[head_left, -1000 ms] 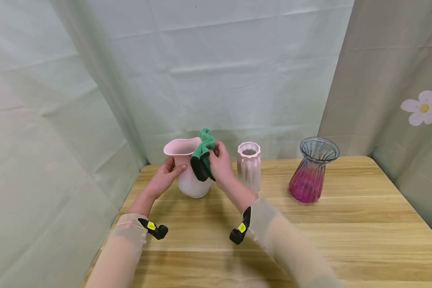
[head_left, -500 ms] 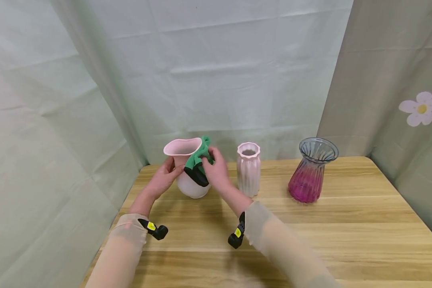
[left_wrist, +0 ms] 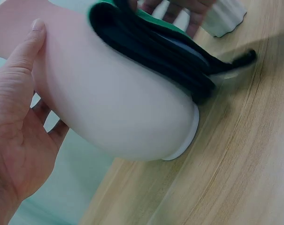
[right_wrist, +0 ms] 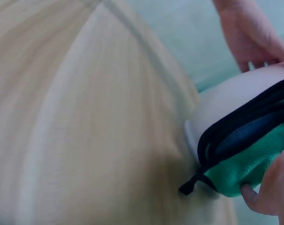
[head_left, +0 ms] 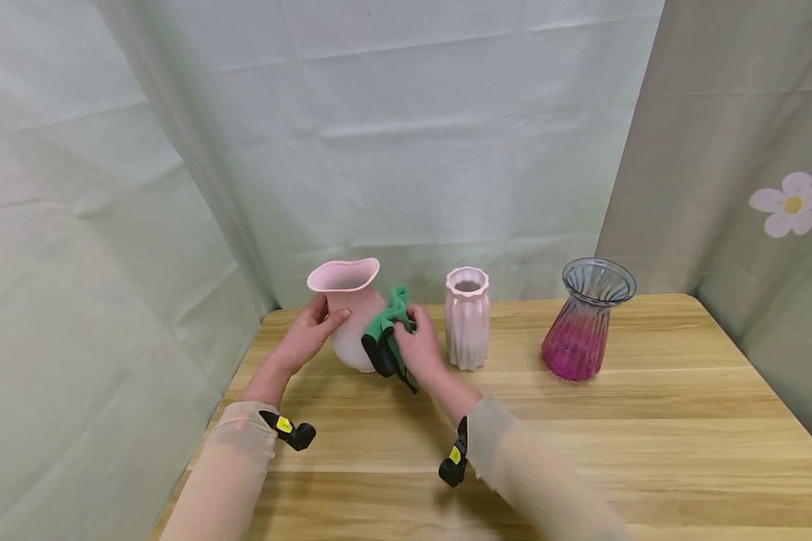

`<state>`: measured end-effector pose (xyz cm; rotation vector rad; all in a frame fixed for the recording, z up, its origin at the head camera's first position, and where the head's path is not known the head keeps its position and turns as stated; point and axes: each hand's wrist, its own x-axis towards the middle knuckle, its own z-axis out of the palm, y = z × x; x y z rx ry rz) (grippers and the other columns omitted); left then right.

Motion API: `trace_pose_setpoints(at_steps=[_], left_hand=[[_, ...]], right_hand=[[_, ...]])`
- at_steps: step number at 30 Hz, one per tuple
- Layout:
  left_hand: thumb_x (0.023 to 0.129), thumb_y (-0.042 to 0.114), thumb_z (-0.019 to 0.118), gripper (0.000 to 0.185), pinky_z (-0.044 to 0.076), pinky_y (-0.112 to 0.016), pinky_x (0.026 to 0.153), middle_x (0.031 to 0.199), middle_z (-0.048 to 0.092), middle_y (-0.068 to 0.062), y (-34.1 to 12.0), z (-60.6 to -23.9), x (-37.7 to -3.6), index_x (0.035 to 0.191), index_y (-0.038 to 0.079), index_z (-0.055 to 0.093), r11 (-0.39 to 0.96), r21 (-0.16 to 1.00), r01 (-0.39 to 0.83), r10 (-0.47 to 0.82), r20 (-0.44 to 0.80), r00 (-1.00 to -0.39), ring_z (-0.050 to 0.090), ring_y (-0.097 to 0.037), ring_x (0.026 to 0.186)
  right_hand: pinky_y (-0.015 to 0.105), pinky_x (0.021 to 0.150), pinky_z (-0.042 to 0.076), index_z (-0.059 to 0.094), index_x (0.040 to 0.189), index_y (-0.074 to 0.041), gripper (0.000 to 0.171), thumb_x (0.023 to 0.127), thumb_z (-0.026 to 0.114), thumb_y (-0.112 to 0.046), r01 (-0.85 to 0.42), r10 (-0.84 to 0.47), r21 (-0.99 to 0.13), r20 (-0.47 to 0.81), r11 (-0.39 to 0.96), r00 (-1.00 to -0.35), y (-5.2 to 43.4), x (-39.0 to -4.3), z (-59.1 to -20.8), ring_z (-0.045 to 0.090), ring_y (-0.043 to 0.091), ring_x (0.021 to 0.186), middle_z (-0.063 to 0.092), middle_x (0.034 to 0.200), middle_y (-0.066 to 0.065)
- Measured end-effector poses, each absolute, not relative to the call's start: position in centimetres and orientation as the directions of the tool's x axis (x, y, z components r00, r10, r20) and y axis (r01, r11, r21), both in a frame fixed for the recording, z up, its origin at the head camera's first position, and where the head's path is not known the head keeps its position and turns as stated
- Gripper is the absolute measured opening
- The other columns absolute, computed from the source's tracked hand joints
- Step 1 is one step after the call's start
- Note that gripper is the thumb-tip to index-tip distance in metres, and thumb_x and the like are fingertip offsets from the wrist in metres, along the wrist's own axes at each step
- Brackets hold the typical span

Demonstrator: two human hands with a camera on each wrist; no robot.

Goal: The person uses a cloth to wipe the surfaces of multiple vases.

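Right hand (head_left: 419, 347) bunches a green cloth with black edging (head_left: 387, 340), fingers curled round it, pressing it against the lower right belly of the pink wide-mouth vase (head_left: 352, 315). Left hand (head_left: 306, 336) steadies the vase from its left side: thumb up along the wall, fingers wrapped behind, palm on the body.

Vase stands upright at the back left of the wooden table (head_left: 582, 451), base flat on the top per left wrist view.

Around it:
- ribbed pale pink vase (head_left: 468, 318) just right of the right hand, narrow gap, nearest obstacle on that side
- fluted glass vase, clear top fading to magenta (head_left: 586, 318), well apart further right
- pale green fabric backdrop (head_left: 406, 135) close behind all three; flower print (head_left: 791, 203) on the right wall

Surfaces: pink vase matte and smooth, wavy flared lip, round belly, small foot ring. Cloth soft, folded in layers, a black loop hanging off one corner. Table light wood grain.

Room: front half of the table open; left edge of the table close to the left forearm; backdrop corner tight behind the pink vase
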<state>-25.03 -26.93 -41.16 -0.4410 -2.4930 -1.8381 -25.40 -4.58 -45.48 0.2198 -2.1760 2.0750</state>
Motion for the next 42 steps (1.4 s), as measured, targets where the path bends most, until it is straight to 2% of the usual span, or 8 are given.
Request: trace_pose_setpoints(at_steps=[8, 18, 23, 31, 35, 42], left_hand=[[0.106, 0.024, 0.060, 0.061, 0.039, -0.035, 0.111, 0.155, 0.041, -0.011, -27.1, -41.5, -25.4, 0.158, 0.016, 0.030, 0.283, 0.934, 0.220, 0.212, 0.162, -0.964, 0.040, -0.025, 0.141], [0.105, 0.026, 0.061, 0.062, 0.035, -0.047, 0.115, 0.155, 0.040, -0.012, -27.2, -41.4, -25.3, 0.158, 0.015, 0.030, 0.294, 0.932, 0.213, 0.204, 0.157, -0.966, 0.039, -0.026, 0.142], [0.105, 0.027, 0.061, 0.064, 0.034, -0.047, 0.116, 0.157, 0.038, -0.010, -27.3, -41.4, -25.3, 0.159, 0.015, 0.028, 0.297, 0.931, 0.213, 0.210, 0.154, -0.965, 0.037, -0.025, 0.144], [0.106, 0.025, 0.060, 0.063, 0.038, -0.033, 0.111, 0.156, 0.039, -0.010, -27.2, -41.5, -25.4, 0.159, 0.016, 0.027, 0.282, 0.932, 0.228, 0.226, 0.166, -0.960, 0.038, -0.024, 0.142], [0.105, 0.025, 0.061, 0.063, 0.038, -0.035, 0.112, 0.155, 0.040, -0.009, -27.2, -41.4, -25.4, 0.159, 0.017, 0.028, 0.288, 0.932, 0.219, 0.219, 0.159, -0.963, 0.038, -0.023, 0.142], [0.106, 0.024, 0.060, 0.060, 0.037, -0.041, 0.114, 0.154, 0.041, -0.012, -27.2, -41.5, -25.4, 0.157, 0.012, 0.029, 0.292, 0.930, 0.222, 0.217, 0.162, -0.963, 0.039, -0.026, 0.142]], right_hand=[[0.046, 0.097, 0.051, 0.061, 0.122, -0.002, 0.025, 0.097, 0.059, -0.003, -0.124, 0.013, -0.992, 0.124, 0.013, -0.992, -4.4, -25.4, -48.8, 0.058, 0.031, 0.115, 0.064, 0.122, 0.015], [0.043, 0.098, 0.051, 0.065, 0.123, -0.003, 0.024, 0.100, 0.062, -0.010, -0.087, 0.018, -0.994, 0.086, -0.059, -0.996, -4.5, -25.5, -49.0, 0.059, 0.029, 0.115, 0.065, 0.123, 0.013], [0.042, 0.096, 0.051, 0.066, 0.122, -0.003, 0.024, 0.102, 0.063, -0.015, -0.093, 0.015, -0.993, 0.093, -0.071, -0.996, -4.5, -25.7, -48.1, 0.060, 0.026, 0.110, 0.067, 0.117, 0.012], [0.040, 0.101, 0.046, 0.067, 0.119, -0.007, 0.021, 0.103, 0.063, -0.019, -0.198, -0.019, -0.980, 0.198, -0.001, -0.980, -4.7, -26.0, -44.7, 0.057, 0.023, 0.113, 0.067, 0.118, 0.007], [0.038, 0.102, 0.046, 0.066, 0.119, -0.007, 0.020, 0.104, 0.061, -0.019, -0.238, -0.053, -0.971, 0.238, -0.008, -0.970, -4.9, -26.1, -42.7, 0.057, 0.020, 0.114, 0.066, 0.118, 0.006], [0.038, 0.100, 0.048, 0.063, 0.120, -0.005, 0.019, 0.103, 0.059, -0.013, -0.311, -0.073, -0.950, 0.308, 0.033, -0.949, -5.3, -26.2, -40.3, 0.058, 0.021, 0.111, 0.066, 0.117, 0.008]])
